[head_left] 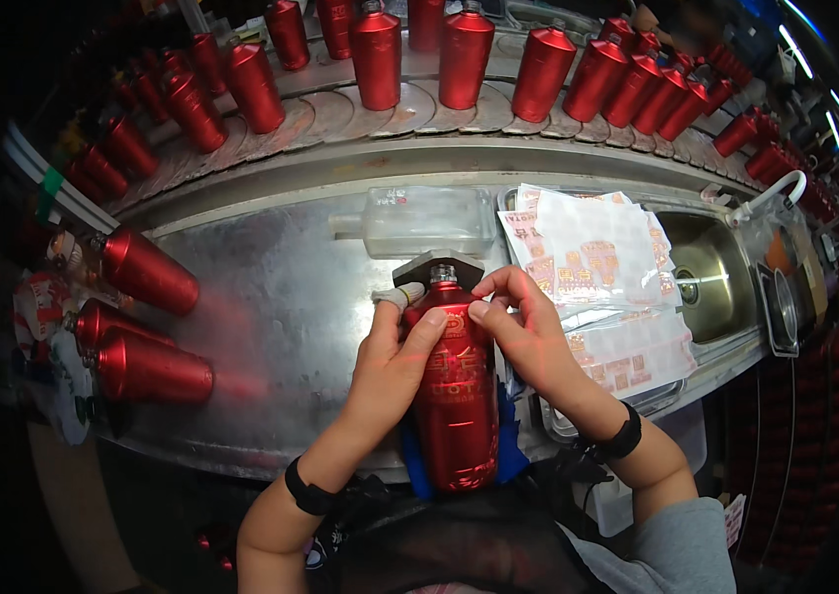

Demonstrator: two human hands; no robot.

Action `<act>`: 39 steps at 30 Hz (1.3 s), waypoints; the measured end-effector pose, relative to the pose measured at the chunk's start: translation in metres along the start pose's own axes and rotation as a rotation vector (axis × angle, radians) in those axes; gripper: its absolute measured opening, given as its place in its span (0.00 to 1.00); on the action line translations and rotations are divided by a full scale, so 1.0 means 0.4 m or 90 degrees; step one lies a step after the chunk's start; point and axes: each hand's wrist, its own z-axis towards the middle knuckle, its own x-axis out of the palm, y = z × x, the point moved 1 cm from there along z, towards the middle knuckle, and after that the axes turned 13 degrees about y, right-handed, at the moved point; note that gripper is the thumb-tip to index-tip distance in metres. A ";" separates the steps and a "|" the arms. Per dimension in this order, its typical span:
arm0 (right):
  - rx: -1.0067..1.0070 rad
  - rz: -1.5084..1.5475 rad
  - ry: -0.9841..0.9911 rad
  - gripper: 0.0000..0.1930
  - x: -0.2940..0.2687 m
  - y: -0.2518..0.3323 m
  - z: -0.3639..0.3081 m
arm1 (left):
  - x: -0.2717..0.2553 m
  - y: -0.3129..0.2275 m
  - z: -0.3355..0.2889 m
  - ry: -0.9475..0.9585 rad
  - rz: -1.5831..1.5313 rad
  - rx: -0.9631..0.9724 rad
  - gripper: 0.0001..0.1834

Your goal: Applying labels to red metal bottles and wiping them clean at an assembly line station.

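Observation:
A red metallic bottle (pixel 454 421) with gold lettering lies in front of me, its clear threaded neck (pixel 443 273) pointing away and resting at a dark angular block (pixel 419 265). My left hand (pixel 392 361) is closed round the left side of its shoulder, thumb pressed on the front near a round gold emblem (pixel 454 324). A pale wrap covers one left fingertip. My right hand (pixel 530 332) is at the right side of the shoulder, thumb and forefinger pinched together; what lies between them is hidden. Blue cloth (pixel 511 441) shows under the bottle.
A clear rectangular bottle (pixel 429 222) lies beyond the block. Sheets of gold-printed decals (pixel 597 247) are stacked at right, beside a metal sink (pixel 721 262) with a white tap (pixel 784 186). Several red bottles (pixel 154 372) lie at left; more stand on a curved conveyor (pixel 330 114) behind.

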 end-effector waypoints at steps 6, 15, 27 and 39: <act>0.043 0.122 0.060 0.23 -0.006 -0.003 -0.085 | -0.018 0.008 -0.084 0.068 -0.102 -0.014 0.32; 0.001 0.106 0.067 0.32 0.020 -0.021 -0.091 | 0.001 0.016 -0.101 0.096 -0.154 -0.017 0.39; 0.011 0.019 0.047 0.34 0.024 -0.004 -0.089 | 0.014 -0.003 -0.113 0.091 -0.112 -0.022 0.43; 0.023 -0.039 0.012 0.33 0.040 0.019 -0.082 | 0.034 -0.004 -0.078 0.028 -0.114 0.009 0.38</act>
